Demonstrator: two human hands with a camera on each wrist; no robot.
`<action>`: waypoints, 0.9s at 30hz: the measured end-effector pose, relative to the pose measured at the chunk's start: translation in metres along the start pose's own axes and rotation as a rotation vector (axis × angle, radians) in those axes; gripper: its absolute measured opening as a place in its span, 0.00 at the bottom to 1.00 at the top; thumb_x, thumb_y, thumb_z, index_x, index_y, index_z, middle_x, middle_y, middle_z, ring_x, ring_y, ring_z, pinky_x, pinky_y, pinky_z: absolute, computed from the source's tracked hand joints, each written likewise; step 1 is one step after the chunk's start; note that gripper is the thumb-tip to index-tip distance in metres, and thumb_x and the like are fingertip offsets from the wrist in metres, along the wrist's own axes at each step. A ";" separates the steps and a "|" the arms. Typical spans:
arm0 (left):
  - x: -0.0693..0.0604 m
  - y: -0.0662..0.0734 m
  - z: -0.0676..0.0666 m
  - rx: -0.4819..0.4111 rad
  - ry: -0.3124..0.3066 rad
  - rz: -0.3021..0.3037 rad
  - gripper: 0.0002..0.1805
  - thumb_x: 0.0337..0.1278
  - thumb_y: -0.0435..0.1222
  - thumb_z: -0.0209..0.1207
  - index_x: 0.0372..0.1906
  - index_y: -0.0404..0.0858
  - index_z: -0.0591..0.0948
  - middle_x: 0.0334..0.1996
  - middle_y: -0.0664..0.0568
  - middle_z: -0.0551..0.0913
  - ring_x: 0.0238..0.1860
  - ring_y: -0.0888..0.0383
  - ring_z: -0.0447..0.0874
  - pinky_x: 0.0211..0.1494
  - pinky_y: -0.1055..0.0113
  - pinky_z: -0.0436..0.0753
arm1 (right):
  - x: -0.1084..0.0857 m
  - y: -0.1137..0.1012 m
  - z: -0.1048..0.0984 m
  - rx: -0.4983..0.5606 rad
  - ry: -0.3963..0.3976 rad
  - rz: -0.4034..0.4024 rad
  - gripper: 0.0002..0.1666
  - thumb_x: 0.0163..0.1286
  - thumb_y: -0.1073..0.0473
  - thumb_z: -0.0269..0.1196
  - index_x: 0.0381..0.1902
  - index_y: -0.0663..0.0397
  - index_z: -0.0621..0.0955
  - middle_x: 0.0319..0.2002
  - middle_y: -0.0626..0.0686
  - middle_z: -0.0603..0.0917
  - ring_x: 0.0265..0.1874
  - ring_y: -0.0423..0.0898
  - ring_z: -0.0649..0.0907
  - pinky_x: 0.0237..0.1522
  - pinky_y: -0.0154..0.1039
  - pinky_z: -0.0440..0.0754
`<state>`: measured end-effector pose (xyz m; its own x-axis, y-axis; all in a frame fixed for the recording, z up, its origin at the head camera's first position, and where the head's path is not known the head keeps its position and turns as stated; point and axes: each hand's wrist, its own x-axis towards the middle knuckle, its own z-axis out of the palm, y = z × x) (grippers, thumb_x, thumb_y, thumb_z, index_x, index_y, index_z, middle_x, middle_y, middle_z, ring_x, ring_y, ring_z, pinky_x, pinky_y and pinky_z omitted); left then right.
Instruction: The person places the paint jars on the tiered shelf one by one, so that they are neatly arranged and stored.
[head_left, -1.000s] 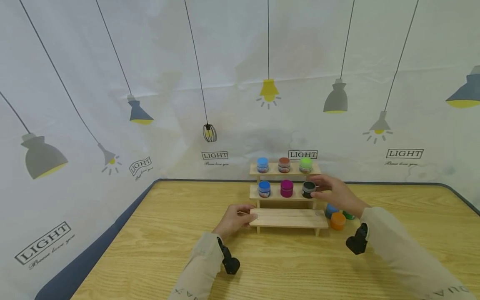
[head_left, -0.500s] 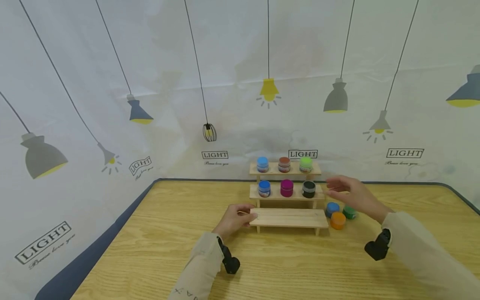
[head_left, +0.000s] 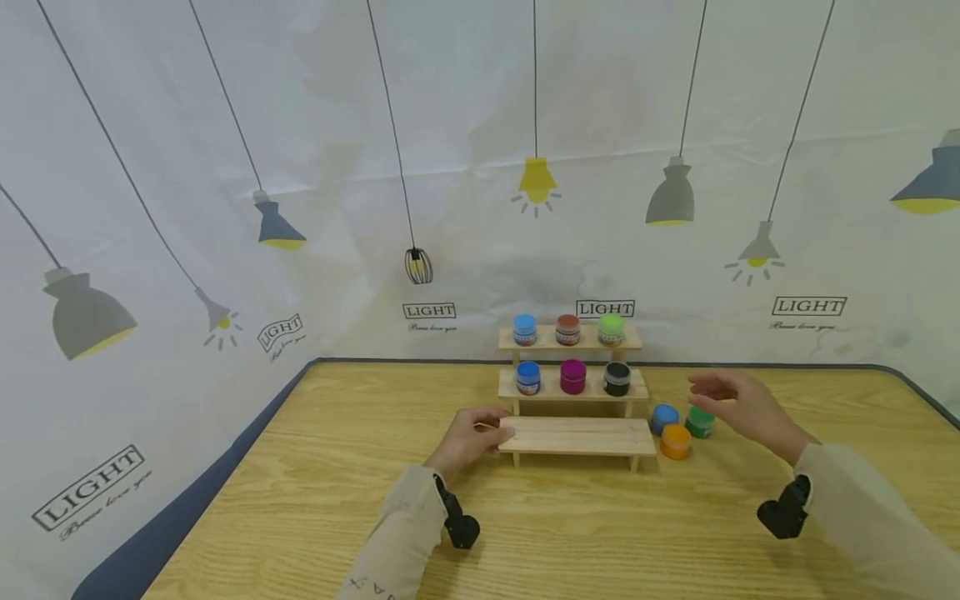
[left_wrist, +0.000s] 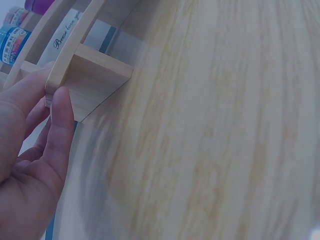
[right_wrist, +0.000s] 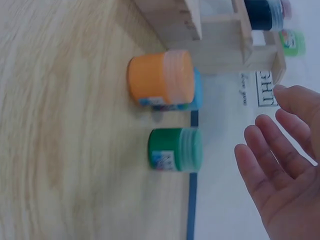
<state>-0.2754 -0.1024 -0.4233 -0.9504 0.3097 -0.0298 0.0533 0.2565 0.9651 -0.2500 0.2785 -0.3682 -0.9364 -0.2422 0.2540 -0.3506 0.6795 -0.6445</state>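
My left hand [head_left: 467,443] pinches the left end of the lowest board of a three-tier wooden rack [head_left: 577,437], thumb on top; the left wrist view shows the fingers [left_wrist: 61,125] on its edge. Above the green jar [head_left: 701,422], my right hand [head_left: 752,410] hovers with nothing in it, fingers relaxed; in the right wrist view the green jar [right_wrist: 175,149] stands apart from that hand [right_wrist: 285,165]. An orange jar [head_left: 676,441] and a blue jar [head_left: 664,419] stand right of the rack. On the middle tier are blue, magenta [head_left: 573,377] and black [head_left: 617,378] jars.
The top tier holds a light blue jar [head_left: 525,329], a red-brown jar [head_left: 568,329] and a lime green jar [head_left: 611,330]. Behind the wooden table [head_left: 337,500] hangs a white cloth [head_left: 465,208] printed with lamps, just beyond the rack.
My right hand has let go of the black jar on the middle tier and moved right, to above the green jar. The left hand has stayed on the rack.
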 end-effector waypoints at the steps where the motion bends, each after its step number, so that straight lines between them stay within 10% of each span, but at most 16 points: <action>1: 0.001 -0.001 0.000 0.005 0.002 -0.001 0.20 0.51 0.36 0.61 0.50 0.32 0.76 0.34 0.47 0.79 0.22 0.60 0.75 0.30 0.64 0.81 | -0.001 0.003 0.000 -0.005 0.007 0.005 0.23 0.64 0.55 0.57 0.51 0.68 0.72 0.42 0.63 0.78 0.36 0.41 0.78 0.37 0.44 0.78; 19: -0.022 0.031 0.002 0.014 -0.010 0.004 0.19 0.55 0.32 0.57 0.51 0.27 0.74 0.37 0.40 0.78 0.24 0.57 0.76 0.35 0.58 0.80 | -0.011 0.048 0.021 0.093 -0.035 0.176 0.36 0.61 0.50 0.59 0.57 0.73 0.64 0.51 0.71 0.69 0.46 0.63 0.72 0.40 0.47 0.78; 27: -0.012 0.016 0.001 0.010 -0.008 0.012 0.19 0.54 0.33 0.58 0.50 0.29 0.75 0.36 0.44 0.76 0.25 0.58 0.76 0.33 0.59 0.81 | -0.008 0.052 0.030 0.063 -0.035 0.158 0.33 0.61 0.54 0.61 0.55 0.74 0.66 0.48 0.71 0.72 0.43 0.61 0.75 0.39 0.46 0.78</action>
<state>-0.2629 -0.1014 -0.4072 -0.9473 0.3198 -0.0203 0.0677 0.2615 0.9628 -0.2613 0.2951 -0.4261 -0.9795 -0.1610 0.1213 -0.1985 0.6665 -0.7186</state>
